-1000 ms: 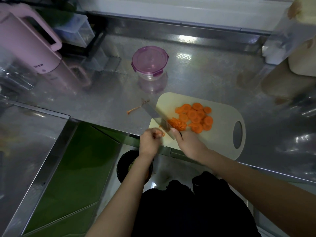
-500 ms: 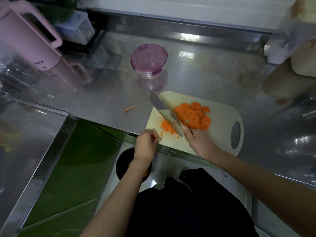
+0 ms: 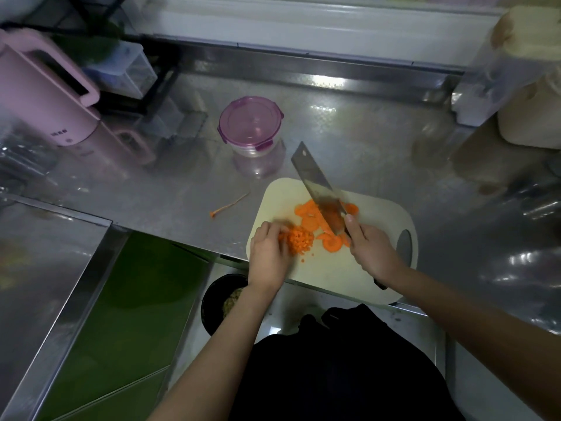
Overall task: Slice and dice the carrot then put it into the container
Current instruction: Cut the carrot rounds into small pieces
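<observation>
Nearest, below the near edge of the cream plastic cutting board and to its left, sits a round black bowl with something yellowish inside, partly hidden by the left forearm.

The left hand lies over the board's near-left part. Its bent fingers touch the left side of the heap of finely diced orange carrot. The fingertips are blurred, so whether they pinch any of it cannot be told.

The right hand is over the board's near-right part, beside the oval handle hole. It is closed round the dark handle of the broad steel cleaver, thumb up against the blade's heel. The blade slants up and away toward the board's far-left corner, its tip past the far edge.

Round orange carrot slices lie in the board's middle, under and beside the blade, just beyond the diced heap.

Left of the board, a thin orange carrot tail lies on the shiny steel counter.

Beyond the board's far-left corner stands the round clear container with a purple clip lid, lid on. Far left of the board is a pink electric kettle.
</observation>
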`<state>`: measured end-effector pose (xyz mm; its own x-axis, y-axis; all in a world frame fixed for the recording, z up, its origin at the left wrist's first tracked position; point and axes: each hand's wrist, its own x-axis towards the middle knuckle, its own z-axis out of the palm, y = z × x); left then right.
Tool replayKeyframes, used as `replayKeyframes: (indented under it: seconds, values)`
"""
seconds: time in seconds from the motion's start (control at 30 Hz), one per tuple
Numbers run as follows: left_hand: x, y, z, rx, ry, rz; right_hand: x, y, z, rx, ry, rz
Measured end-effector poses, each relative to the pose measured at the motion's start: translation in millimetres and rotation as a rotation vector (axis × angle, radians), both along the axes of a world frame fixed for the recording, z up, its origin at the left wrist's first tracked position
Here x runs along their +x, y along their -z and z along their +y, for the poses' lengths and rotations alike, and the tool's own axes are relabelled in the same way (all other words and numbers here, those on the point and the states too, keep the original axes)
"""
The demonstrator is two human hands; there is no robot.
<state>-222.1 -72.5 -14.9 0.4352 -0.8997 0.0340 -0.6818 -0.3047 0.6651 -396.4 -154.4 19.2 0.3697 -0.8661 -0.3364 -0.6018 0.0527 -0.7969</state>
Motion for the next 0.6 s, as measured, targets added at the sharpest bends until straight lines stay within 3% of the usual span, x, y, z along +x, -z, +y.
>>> replayKeyframes:
  seconds: [0.27, 0.47, 0.6]
  values:
    - [-12.9, -12.0, -50.8, 0.209, 0.149, -0.066, 0.8, -2.7, -22.6, 0.021, 0.051, -0.029]
    - [-18.1, -12.6, -80.4, 0.456, 0.418, -0.168, -2.8, -1.3, -33.6, 0.015, 0.059, -0.015]
    - [-20.4, -7.9, -85.1, 0.496, 0.393, -0.148, -7.6, 3.3, -36.4, 0.021, 0.05, -0.022]
